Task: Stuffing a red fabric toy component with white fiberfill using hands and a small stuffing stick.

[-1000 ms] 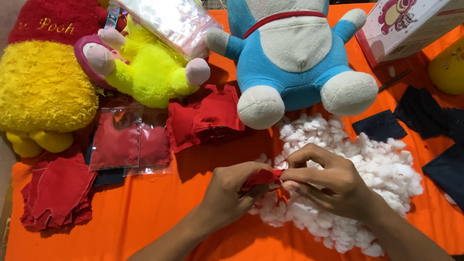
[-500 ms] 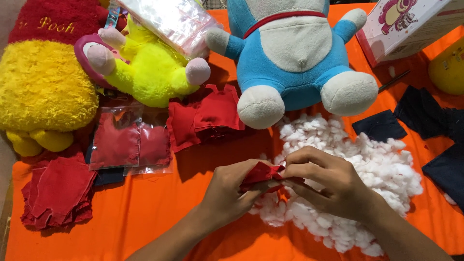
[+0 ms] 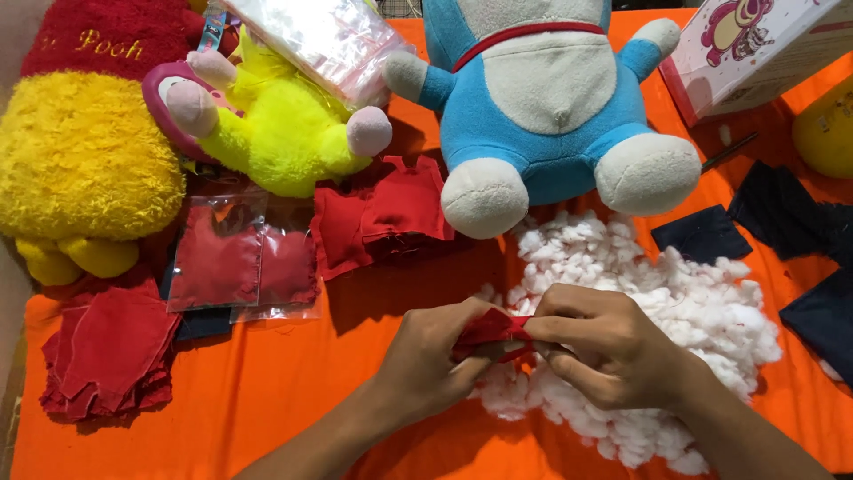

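Note:
My left hand [image 3: 434,354] and my right hand [image 3: 613,345] meet at the front centre of the orange table [image 3: 267,400]. Together they pinch a small red fabric piece [image 3: 494,331], held just above the near edge of a pile of white cotton stuffing [image 3: 640,293]. The fingers of both hands are closed on the cloth, and most of it is hidden inside them.
Behind the stuffing sits a blue and white plush toy [image 3: 542,98]. A yellow-green plush [image 3: 280,133] and a big yellow and red plush [image 3: 80,142] lie at the left. Red fabric pieces [image 3: 382,213], bagged red pieces [image 3: 235,258], a red stack [image 3: 107,351], dark blue pieces [image 3: 782,222] and a pink box [image 3: 755,44] surround them.
Both hands stay at the same spot over the stuffing. The fingers have shifted slightly on the red piece, which now shows a little more between them.

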